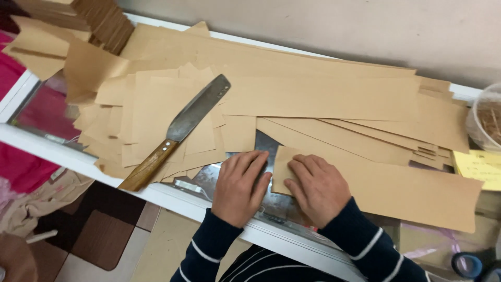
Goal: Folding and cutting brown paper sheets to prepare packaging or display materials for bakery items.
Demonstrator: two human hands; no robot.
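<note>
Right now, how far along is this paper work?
Done: a pile of cut squares lies under the knife. In hand: both hands, left and right, press a folded piece. Left: several long strips remain uncut.
</note>
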